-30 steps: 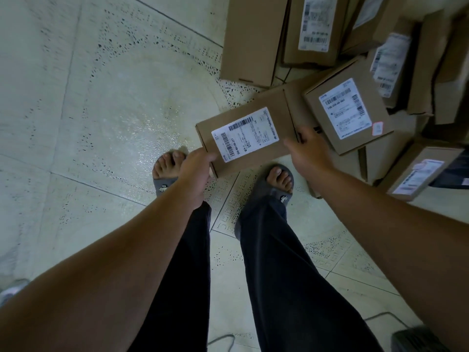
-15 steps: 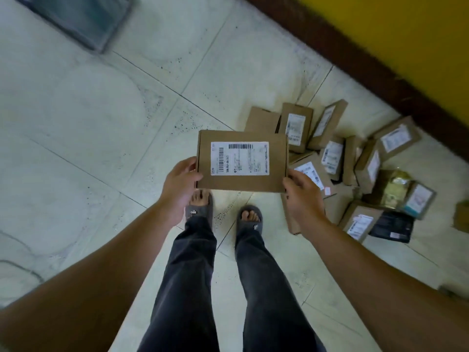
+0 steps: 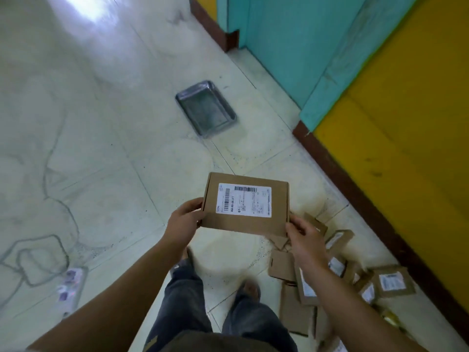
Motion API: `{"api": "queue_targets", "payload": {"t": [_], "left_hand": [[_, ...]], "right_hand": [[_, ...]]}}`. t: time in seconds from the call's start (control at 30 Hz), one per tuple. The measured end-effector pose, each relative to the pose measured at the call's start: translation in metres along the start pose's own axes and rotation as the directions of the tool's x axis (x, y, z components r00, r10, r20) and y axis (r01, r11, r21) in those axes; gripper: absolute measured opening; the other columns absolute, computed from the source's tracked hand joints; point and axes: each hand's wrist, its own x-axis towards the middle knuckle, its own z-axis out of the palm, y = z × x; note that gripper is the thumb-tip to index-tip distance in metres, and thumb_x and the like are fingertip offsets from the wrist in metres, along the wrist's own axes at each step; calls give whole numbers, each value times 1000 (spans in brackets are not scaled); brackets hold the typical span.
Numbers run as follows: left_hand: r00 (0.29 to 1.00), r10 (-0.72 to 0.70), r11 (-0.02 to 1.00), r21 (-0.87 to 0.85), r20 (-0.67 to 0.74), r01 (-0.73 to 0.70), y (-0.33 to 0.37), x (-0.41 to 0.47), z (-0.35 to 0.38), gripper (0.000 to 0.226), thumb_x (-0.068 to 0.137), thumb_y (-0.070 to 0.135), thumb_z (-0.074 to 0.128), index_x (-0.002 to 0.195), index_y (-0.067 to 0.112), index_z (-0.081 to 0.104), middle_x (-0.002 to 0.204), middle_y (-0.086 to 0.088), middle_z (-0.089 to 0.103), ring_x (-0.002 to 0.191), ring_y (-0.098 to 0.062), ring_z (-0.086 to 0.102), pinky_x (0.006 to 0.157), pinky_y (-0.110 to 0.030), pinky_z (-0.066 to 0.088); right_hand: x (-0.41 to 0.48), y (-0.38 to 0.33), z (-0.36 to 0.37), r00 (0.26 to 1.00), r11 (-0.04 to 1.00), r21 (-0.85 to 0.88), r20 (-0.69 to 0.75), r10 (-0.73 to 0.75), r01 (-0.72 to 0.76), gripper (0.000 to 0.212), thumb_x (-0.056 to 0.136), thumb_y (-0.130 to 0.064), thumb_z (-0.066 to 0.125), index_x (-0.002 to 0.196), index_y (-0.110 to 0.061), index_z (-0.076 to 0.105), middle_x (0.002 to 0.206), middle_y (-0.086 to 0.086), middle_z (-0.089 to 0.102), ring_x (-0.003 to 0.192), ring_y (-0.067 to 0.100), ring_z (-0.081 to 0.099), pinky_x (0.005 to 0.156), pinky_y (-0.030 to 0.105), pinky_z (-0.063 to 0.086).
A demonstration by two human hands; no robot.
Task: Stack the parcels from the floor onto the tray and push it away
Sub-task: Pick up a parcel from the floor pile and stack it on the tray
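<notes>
I hold a flat brown cardboard parcel [image 3: 246, 204] with a white barcode label in front of me, above the floor. My left hand [image 3: 184, 221] grips its left edge and my right hand [image 3: 303, 233] grips its lower right corner. A metal tray [image 3: 205, 107] lies on the tiled floor ahead, with nothing in it. A pile of several more brown parcels [image 3: 340, 278] lies on the floor at the lower right, behind my right arm.
A yellow wall [image 3: 411, 118] with a dark brown skirting runs along the right, and a teal door [image 3: 299, 39] stands beyond the tray. A white power strip [image 3: 71, 288] with a grey cable lies on the floor at the lower left. My legs and feet are below the parcel.
I have straightened up and turned away from the pile with the parcel lifted off the floor in both hands. The tray has come into view ahead.
</notes>
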Motion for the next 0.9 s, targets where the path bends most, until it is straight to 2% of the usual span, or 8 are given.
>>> {"api": "queue_targets", "payload": {"t": [0.1, 0.27, 0.33, 0.47, 0.57, 0.67, 0.77, 0.9], "left_hand": [[999, 21, 999, -39, -45, -22, 22, -5, -39, 31, 99, 6, 47, 121, 25, 58, 114, 5, 62, 106, -17, 57, 85, -28, 49], [996, 53, 995, -83, -71, -58, 65, 8, -121, 32, 98, 8, 49, 119, 27, 61, 119, 3, 63, 112, -19, 56, 104, -42, 45], [996, 54, 995, -85, -74, -60, 82, 16, -152, 33, 97, 9, 49, 123, 27, 61, 119, 5, 62, 115, -21, 55, 106, -46, 44], [995, 78, 991, -101, -69, -84, 110, 32, -211, 30, 98, 9, 48, 111, 32, 62, 110, 11, 62, 111, -18, 55, 106, -43, 43], [994, 76, 992, -99, -72, -83, 132, 50, -243, 31, 98, 6, 46, 108, 32, 62, 113, 8, 63, 114, -21, 54, 107, -45, 42], [993, 90, 990, -103, -77, -98, 160, 81, -275, 33, 98, 5, 45, 106, 32, 63, 106, 12, 63, 113, -21, 54, 106, -44, 43], [992, 104, 989, -94, -70, -110, 188, 114, -293, 33, 98, 4, 45, 113, 27, 62, 108, 9, 63, 111, -19, 55, 103, -41, 44], [990, 128, 989, -66, -56, -131, 232, 171, -314, 31, 100, 5, 42, 119, 25, 59, 107, 10, 62, 110, -19, 53, 99, -38, 44]], "right_hand": [[-3, -44, 24, 997, 998, -13, 34, -65, 65, 26, 98, -20, 56, 122, -28, 64, 117, -5, 65, 101, 11, 59, 82, 25, 50], [-16, -119, 88, 989, 991, -25, 71, -131, 133, 30, 99, -12, 54, 127, -16, 62, 111, -4, 60, 100, 12, 54, 78, 22, 42], [-21, -142, 115, 989, 990, -24, 59, -139, 141, 29, 98, -11, 54, 126, -16, 63, 112, -1, 62, 98, 15, 56, 79, 26, 42], [-27, -178, 168, 989, 989, -43, 42, -140, 142, 30, 97, -12, 56, 125, -19, 64, 112, -3, 64, 101, 16, 58, 88, 32, 48], [-24, -207, 198, 989, 990, -20, 60, -137, 138, 26, 96, -12, 56, 115, -28, 66, 112, -3, 66, 104, 17, 60, 95, 38, 51], [-12, -243, 232, 987, 989, -23, 58, -148, 149, 29, 97, -13, 55, 121, -24, 65, 106, -8, 64, 103, 16, 60, 96, 38, 50], [11, -276, 257, 988, 989, -15, 52, -149, 150, 29, 97, -13, 55, 124, -21, 65, 109, -5, 64, 104, 17, 60, 95, 37, 50], [57, -323, 296, 986, 987, 22, 50, -159, 158, 23, 98, -14, 55, 111, -30, 64, 108, -5, 65, 102, 17, 61, 88, 33, 50]]}}
